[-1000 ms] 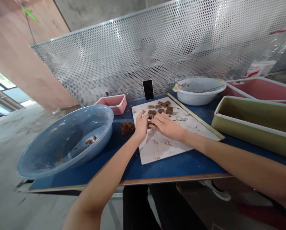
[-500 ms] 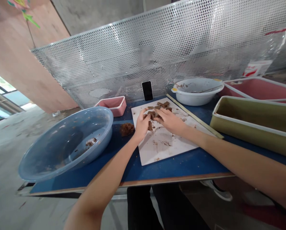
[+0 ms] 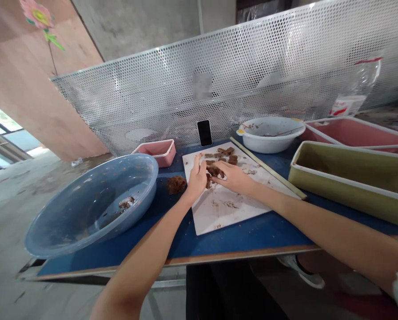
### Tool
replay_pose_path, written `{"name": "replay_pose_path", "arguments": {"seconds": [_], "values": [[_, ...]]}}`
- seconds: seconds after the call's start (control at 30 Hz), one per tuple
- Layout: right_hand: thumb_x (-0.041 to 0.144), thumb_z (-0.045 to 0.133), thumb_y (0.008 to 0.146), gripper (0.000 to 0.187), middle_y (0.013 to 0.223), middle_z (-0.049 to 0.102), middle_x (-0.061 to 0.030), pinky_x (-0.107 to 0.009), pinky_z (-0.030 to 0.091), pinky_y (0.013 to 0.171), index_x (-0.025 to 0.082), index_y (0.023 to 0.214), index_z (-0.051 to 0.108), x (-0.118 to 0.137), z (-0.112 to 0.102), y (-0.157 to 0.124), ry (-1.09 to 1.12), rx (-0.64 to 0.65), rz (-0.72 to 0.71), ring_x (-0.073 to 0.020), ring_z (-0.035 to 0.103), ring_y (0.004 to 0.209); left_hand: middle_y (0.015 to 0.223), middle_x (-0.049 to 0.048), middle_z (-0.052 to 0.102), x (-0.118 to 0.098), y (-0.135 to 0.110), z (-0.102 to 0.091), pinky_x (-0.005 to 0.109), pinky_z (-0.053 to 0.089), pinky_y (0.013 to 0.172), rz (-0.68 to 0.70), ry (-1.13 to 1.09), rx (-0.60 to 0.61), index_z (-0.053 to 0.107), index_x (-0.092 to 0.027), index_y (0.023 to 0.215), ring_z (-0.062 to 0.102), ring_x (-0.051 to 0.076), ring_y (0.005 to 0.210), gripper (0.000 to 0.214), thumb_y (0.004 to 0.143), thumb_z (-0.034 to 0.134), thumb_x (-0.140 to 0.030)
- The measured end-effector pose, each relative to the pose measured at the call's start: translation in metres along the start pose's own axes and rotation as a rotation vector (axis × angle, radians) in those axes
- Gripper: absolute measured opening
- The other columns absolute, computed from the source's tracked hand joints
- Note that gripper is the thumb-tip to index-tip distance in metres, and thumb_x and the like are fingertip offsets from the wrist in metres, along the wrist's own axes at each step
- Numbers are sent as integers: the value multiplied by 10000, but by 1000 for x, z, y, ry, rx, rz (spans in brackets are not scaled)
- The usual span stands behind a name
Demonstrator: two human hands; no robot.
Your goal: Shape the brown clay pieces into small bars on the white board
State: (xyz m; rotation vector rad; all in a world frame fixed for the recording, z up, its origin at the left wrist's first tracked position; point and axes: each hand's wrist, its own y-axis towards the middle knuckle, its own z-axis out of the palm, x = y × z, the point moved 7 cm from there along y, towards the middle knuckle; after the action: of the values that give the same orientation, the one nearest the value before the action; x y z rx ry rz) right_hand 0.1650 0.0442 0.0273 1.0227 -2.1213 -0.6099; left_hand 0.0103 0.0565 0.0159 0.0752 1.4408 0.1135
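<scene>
A white cutting board lies on the blue table. Several brown dough pieces sit at its far end. My left hand and my right hand meet over the board, fingers pinched round a small brown dough piece between them. A brown dough lump rests on the table just left of the board.
A large blue basin with scraps stands left. A small pink tray, a black phone leaning on the perforated metal screen, a white bowl, a wooden stick, an olive tray and a pink tray surround the board.
Both hands slid toward the far dough pieces, then drew slightly back, staying together on a brown piece. The camera view tilted a little.
</scene>
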Motion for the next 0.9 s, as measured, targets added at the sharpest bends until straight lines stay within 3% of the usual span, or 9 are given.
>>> {"name": "replay_pose_path", "arguments": {"seconds": [0.1,0.2,0.4,0.57,0.67,0.77,0.9], "values": [[406,643,1130,174,1117,733,-77,-382,589,876,241,1184,647,0,-1,0,45,-5,24,-224,695,911,950,14,713,-3,0,4,240,415,477,14,68,41,599,-291,1517,530,102,475,469,1107,676,-505],[478,676,1101,246,1047,728,-62,-361,560,822,239,1076,624,-2,-4,2,101,-39,82,-210,661,846,893,-7,708,-5,1,2,235,360,442,39,126,31,557,-278,1510,494,102,428,419,1138,590,-467],[623,662,1064,390,908,758,-46,-363,531,775,238,1001,655,-10,-6,4,190,-66,224,-221,668,790,754,-39,682,-10,4,-10,241,446,592,172,331,-52,614,-251,1424,536,138,494,331,1093,604,-249],[631,559,1104,415,909,778,-63,-357,527,775,238,1009,653,-17,0,5,207,-11,273,-231,692,808,776,-1,705,-17,6,-12,291,495,719,285,633,-20,652,-215,1364,656,209,605,299,1085,561,-153],[645,533,1099,424,906,769,-63,-358,508,781,246,997,636,-18,2,6,223,19,268,-234,678,807,919,94,786,-21,3,-4,339,540,850,344,988,69,676,-201,1384,778,297,886,302,1099,578,-173],[644,535,1087,412,913,756,-62,-361,498,800,251,998,624,-16,2,6,261,24,275,-235,663,815,1253,180,813,-18,-1,1,380,569,941,304,1350,137,661,-198,1444,804,333,1124,337,1144,510,-209],[563,584,1066,314,883,733,-39,-357,490,803,261,981,595,-11,-2,5,305,-1,281,-230,646,806,1424,201,767,-21,-1,1,405,581,969,328,1570,99,586,-190,1573,808,331,1185,434,1184,395,-214]]}}
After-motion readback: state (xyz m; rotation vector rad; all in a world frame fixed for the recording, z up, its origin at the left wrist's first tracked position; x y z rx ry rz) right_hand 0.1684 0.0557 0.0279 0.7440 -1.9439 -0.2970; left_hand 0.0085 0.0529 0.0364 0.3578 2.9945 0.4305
